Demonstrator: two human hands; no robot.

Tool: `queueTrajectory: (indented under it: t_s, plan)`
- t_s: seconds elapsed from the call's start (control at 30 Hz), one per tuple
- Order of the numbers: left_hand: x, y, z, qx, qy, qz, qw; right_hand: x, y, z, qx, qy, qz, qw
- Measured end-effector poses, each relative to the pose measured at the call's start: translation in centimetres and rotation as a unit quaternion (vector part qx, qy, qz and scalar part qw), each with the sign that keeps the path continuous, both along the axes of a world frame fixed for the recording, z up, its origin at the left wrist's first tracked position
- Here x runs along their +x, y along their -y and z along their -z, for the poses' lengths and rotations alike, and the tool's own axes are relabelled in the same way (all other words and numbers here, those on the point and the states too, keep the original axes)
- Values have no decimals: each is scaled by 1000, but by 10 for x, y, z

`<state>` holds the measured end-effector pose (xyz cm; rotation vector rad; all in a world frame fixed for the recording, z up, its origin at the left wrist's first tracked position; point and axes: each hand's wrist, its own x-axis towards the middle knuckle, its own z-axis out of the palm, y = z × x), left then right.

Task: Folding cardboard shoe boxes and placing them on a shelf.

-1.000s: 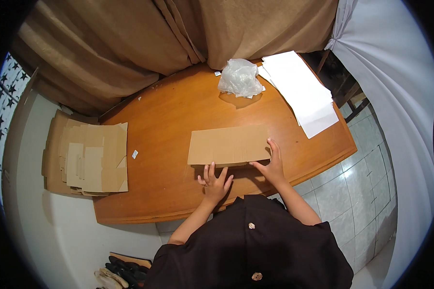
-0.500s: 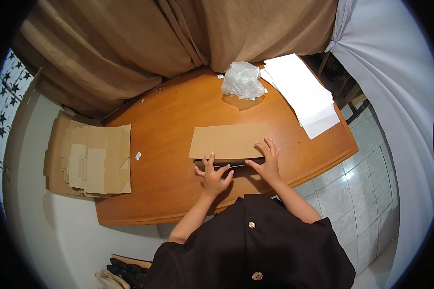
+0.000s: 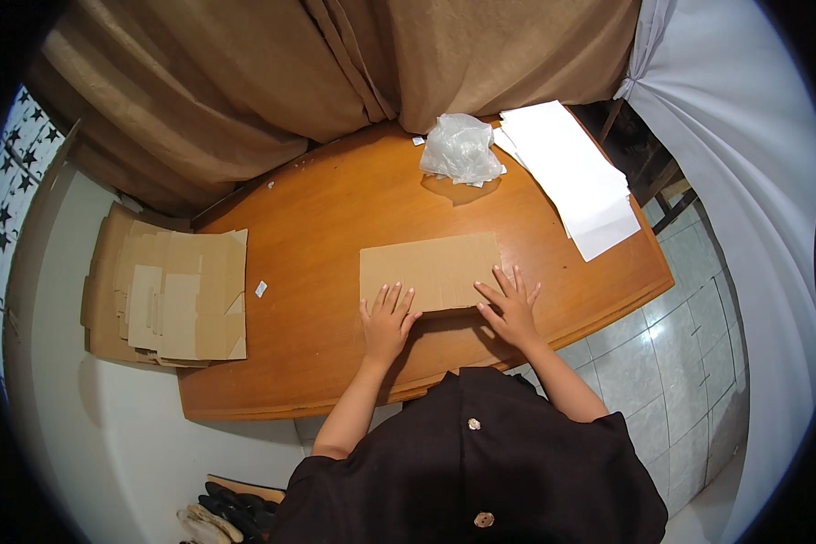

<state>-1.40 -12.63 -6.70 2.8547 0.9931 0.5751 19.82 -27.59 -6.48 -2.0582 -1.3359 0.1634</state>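
A brown wooden table [image 3: 317, 199] carries stacked flat cardboard [image 3: 190, 299] at its left end, a small white slip [image 3: 261, 288] just right of that, a tan cardboard piece [image 3: 431, 263] near the middle, a crumpled translucent bag [image 3: 462, 148] farther back and white sheets [image 3: 571, 181] at far right

A brown curtain [image 3: 218, 82] hangs behind the wooden table [image 3: 308, 213]; a white curtain [image 3: 752, 163], gathered at one point, drapes down the right. A pale wall [image 3: 154, 444] stands at left, near a star-patterned surface [image 3: 11, 195]. Light glints on the grey floor tiles [image 3: 626, 370].
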Motion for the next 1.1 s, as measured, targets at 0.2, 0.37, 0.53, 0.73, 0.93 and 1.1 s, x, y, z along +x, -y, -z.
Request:
queueTrajectory:
  t_s: [0.2, 0.37, 0.53, 0.73, 0.93, 1.1]
  plan:
    - [-2, 1, 9, 31, 29, -9, 999, 22, -10, -20, -66, -50, -44, 996]
    - [-2, 5, 2, -42, 63, -2, 997, 51, -66, -13, 49, -83, 44, 994]
    - [5, 20, 11, -12, 78, -231, 970, 68, -81, 6, 11, -372, -37, 928]
    - [-7, 61, 31, -383, 397, -135, 823, 11, -28, 45, -18, -285, -130, 950]
    - [-41, 128, 44, -515, 486, -138, 692, -52, 23, 33, -78, -400, -230, 884]
    - [-117, 196, -37, -421, 585, -129, 681, -121, 44, -36, -82, -377, -385, 838]
